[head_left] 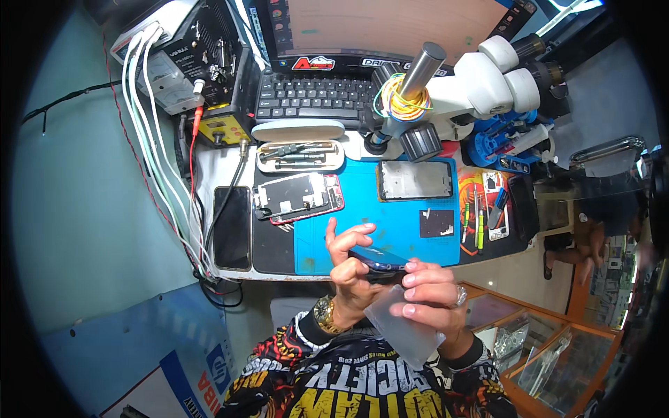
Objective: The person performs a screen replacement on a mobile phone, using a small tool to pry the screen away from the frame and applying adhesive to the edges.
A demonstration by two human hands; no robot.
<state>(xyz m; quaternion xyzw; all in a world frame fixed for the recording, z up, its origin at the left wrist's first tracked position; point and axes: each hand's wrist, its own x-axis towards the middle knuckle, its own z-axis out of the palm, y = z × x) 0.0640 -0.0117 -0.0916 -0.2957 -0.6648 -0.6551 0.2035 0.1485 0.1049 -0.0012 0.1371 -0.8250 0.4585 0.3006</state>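
Close to my chest, at the bench's front edge, my left hand (pixel 350 272) is wrapped round a dark blue smartphone (pixel 385 260), which is tilted with one short edge toward my right hand. My right hand (pixel 435 296) pinches that end of the phone with its upper fingers. Below them, the same hand holds a translucent, rounded plastic sheet or clear phone case (pixel 406 333); which of the two I cannot tell. Beyond my hands lies a blue work mat (pixel 317 254), carrying a black-edged phone frame (pixel 416 180) and a dark square plate (pixel 436 223).
Left of the mat are an opened phone (pixel 300 197), a dark smartphone (pixel 232 228) and a screwdriver case (pixel 300 156). Cables (pixel 157 160) hang from a power supply (pixel 185 59). A microscope (pixel 481 80) overhangs the back. Screwdrivers (pixel 481 226) lie at right, above a glass display case (pixel 557 341).
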